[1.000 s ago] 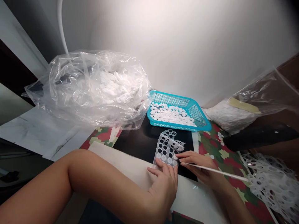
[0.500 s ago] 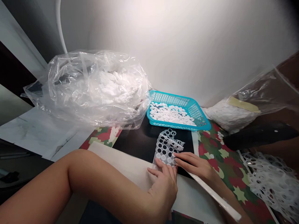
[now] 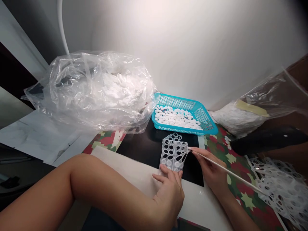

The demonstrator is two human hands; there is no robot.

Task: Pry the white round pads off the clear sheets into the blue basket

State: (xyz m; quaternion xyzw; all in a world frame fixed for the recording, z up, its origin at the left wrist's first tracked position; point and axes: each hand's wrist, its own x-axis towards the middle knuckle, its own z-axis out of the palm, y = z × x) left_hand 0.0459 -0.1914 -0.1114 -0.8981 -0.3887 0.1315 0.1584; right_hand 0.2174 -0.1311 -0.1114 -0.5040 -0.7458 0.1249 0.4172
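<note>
the left hand (image 3: 169, 195) lies spread on a white plastic sheet (image 3: 173, 154) full of holes, and the right hand (image 3: 208, 170) pinches a thin white stick (image 3: 238, 179).

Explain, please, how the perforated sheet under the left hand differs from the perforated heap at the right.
The sheet lies nearly flat on a black surface; the heap is crumpled. The sheet is one small piece; the heap is far larger. Both are white with round holes.

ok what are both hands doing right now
Left hand: open, fingers resting on the holed plastic sheet.
Right hand: closed, holding a thin white stick.
</note>
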